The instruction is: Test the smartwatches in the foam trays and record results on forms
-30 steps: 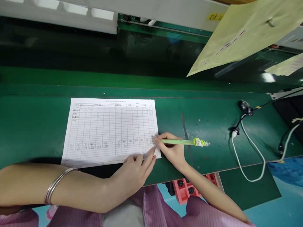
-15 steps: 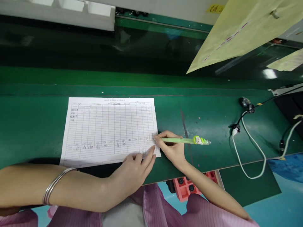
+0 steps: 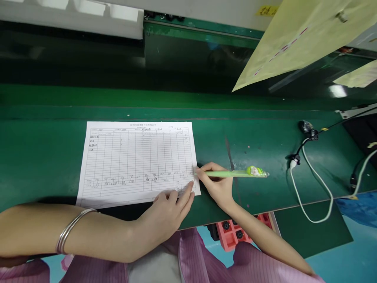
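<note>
A printed form (image 3: 132, 157) with a ruled table and handwritten numbers lies flat on the green workbench (image 3: 41, 157). My right hand (image 3: 217, 184) is closed on a light green pen (image 3: 226, 173) with a small figure near its top end. The pen's writing end is at the form's right edge, by the lower row of numbers; my fingers partly hide the tip. My left hand (image 3: 169, 208) rests on the lower right part of the form, palm down, its fingers stretched out.
A white cable (image 3: 326, 190) joined to a black cable lies on the bench at the right. A yellow sheet (image 3: 282, 47) hangs at the upper right. White tray-like holders (image 3: 118, 19) stand at the upper left. Below the bench edge is a red divided tray (image 3: 228, 237) with black round parts.
My right hand and the pen have shifted slightly right, to the form's edge. My left hand stays in place on the form.
</note>
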`<state>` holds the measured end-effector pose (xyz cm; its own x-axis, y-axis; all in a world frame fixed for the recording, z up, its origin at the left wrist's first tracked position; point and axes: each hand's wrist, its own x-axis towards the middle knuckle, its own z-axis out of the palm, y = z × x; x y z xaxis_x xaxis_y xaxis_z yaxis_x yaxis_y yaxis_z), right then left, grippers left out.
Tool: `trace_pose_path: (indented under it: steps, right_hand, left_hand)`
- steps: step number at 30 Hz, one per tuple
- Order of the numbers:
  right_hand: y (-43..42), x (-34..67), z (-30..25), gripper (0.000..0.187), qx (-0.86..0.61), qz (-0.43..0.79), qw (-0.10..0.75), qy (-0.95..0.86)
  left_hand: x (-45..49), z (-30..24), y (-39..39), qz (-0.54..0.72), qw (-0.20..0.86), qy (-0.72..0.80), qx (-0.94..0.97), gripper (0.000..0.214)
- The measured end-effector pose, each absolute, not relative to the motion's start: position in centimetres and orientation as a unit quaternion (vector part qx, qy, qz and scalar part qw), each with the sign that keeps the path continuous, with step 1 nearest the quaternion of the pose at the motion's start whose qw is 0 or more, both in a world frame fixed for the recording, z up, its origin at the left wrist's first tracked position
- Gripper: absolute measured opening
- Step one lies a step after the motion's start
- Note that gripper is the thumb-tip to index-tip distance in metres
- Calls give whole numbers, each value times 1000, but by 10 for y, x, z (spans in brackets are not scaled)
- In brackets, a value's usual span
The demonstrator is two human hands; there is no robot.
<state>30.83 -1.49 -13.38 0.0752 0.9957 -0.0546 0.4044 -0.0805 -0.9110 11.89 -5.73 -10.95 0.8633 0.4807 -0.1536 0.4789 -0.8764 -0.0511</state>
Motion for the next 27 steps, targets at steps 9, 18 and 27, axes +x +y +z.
trace_pose_path:
  steps: [9,18,27]
  right_hand:
    - [-5,309,-136,25,-627,389,480,-474]
    - [-18,333,-133,28,-606,479,475,-422]
    - [-29,320,-107,32,-565,596,438,-365]
  left_hand:
    - [94,-99,-61,59,-59,-198,-977,57]
    - [-48,-61,-34,22,-141,-433,-890,52]
    - [-140,-105,-30,-256,-430,-588,-636,38]
